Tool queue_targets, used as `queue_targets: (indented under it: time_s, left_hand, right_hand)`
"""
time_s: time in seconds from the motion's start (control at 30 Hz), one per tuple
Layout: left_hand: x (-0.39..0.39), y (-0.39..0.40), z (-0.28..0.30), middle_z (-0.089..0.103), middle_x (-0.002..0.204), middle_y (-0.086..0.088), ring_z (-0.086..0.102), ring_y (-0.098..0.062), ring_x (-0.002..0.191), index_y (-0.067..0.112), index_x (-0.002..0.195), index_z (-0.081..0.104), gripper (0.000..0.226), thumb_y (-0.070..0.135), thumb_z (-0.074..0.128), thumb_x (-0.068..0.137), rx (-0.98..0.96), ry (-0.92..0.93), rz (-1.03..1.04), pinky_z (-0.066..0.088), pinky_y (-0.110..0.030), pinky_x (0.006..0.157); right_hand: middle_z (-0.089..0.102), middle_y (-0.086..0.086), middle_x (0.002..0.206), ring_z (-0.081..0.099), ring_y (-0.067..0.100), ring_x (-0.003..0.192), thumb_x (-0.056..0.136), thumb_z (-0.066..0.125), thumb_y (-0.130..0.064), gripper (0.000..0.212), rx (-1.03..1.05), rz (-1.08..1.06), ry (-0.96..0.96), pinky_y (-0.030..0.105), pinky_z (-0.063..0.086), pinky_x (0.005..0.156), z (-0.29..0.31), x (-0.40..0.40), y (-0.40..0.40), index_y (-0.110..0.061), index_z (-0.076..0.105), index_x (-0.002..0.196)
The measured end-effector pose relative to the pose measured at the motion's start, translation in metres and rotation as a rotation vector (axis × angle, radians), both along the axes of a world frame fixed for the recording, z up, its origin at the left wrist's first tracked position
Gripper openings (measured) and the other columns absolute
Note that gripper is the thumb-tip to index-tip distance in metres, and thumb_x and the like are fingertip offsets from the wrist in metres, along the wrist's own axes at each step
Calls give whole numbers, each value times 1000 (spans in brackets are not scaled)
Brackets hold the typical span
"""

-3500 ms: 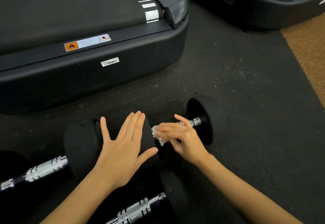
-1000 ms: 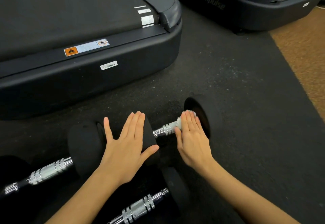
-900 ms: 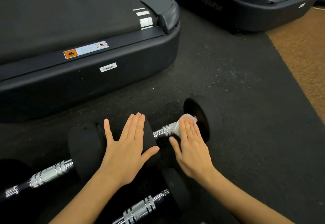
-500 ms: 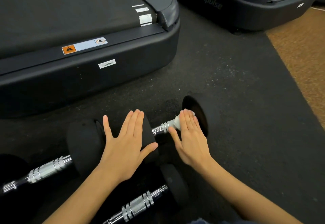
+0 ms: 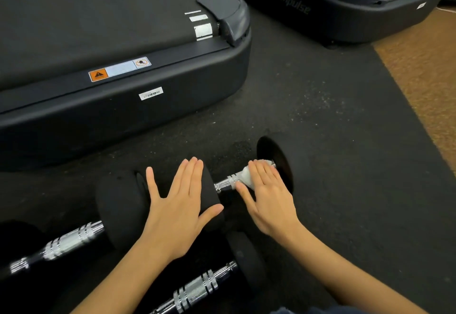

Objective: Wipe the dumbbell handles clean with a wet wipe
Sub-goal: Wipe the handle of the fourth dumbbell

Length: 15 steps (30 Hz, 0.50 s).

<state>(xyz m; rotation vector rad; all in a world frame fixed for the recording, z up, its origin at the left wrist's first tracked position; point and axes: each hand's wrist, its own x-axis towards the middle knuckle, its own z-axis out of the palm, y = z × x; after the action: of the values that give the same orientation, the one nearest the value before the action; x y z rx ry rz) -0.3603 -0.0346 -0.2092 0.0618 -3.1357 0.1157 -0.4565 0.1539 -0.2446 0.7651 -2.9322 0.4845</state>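
- The white crumpled wet wipe (image 5: 247, 175) lies draped over the shiny ribbed chrome handle (image 5: 228, 182) of the black round-headed dumbbell (image 5: 278, 159), at the end nearest its right head, down on the floor.
- The right hand (image 5: 267, 190) rests flat on the wipe, fingers straight and together, thumb out to the side; it presses the wipe against the metal rather than closing round it, likely so the wipe can be rubbed along and around the bar.
- The left hand (image 5: 180, 205) is spread wide open, palm down on the dumbbell's left black head (image 5: 209, 190), gripping nothing; this seems meant to keep the round weight from rolling under the rubbing.
- A short bare stretch of handle shows between the two hands.
- Two more chrome-handled dumbbells lie close by: one to the left (image 5: 64, 242), its head touching or just beside the held one, and one nearer the person (image 5: 197, 289). Whether these are already wiped cannot be told.
- All sit on a dark speckled rubber floor mat (image 5: 333, 121), beside the black base of a treadmill (image 5: 123, 106); a second black machine (image 5: 345, 10) stands farther off, next to brown carpet (image 5: 424, 79).
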Motion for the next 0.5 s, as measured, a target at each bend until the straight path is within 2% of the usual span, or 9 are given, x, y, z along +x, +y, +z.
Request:
queue_targets:
  time_s: [0.1,0.2,0.27,0.37,0.43,0.47,0.5]
  left_hand:
    - [0,1,0,32,159,-13,31,-25,147,1,152,30,90,68,17,93,-12,-7,-2,15,-76,109]
    - [-2,-1,1,32,159,-12,30,-24,147,3,153,28,90,69,14,94,-1,-15,5,14,-76,109]
    - [-3,-2,0,32,159,-11,30,-24,147,3,153,28,89,69,14,94,6,-16,14,16,-76,108]
    - [-4,-2,0,33,159,-11,30,-24,147,2,152,29,89,69,15,95,2,-18,12,18,-77,107]
    - [-4,-3,0,33,159,-12,30,-24,147,2,152,28,89,69,14,95,6,-24,10,18,-77,107]
    - [-4,-3,1,33,159,-11,31,-24,147,2,153,28,89,69,14,95,9,-23,12,17,-77,107]
    - [-4,-3,0,33,159,-11,30,-24,147,3,153,28,89,69,14,95,12,-19,13,17,-76,107]
  right_hand:
    - [31,9,157,19,19,148,90,5,-70,90,-43,-69,-81,30,6,121,-2,-4,-6,-7,26,151]
    - [0,2,163,-7,10,149,93,14,-66,83,-153,-51,-142,27,-5,119,-7,15,-6,-11,4,155]
    - [-18,-5,161,-18,4,146,96,19,-60,78,-290,-22,-238,29,-8,120,-16,29,-1,-16,-11,153]
    - [-31,-7,157,-25,4,144,96,22,-60,81,-527,-39,-399,31,-12,119,-15,33,-3,-18,-23,149]
    - [-26,-9,158,-19,5,146,93,27,-63,85,-675,-136,-598,31,-8,121,-7,32,-13,-23,-22,150]
    - [-10,-11,161,-6,5,148,90,33,-68,89,-789,-219,-757,33,-1,122,0,29,-19,-26,-14,153]
    - [15,-12,158,13,6,145,83,40,-74,93,-941,-317,-918,34,8,121,5,25,-24,-26,4,155]
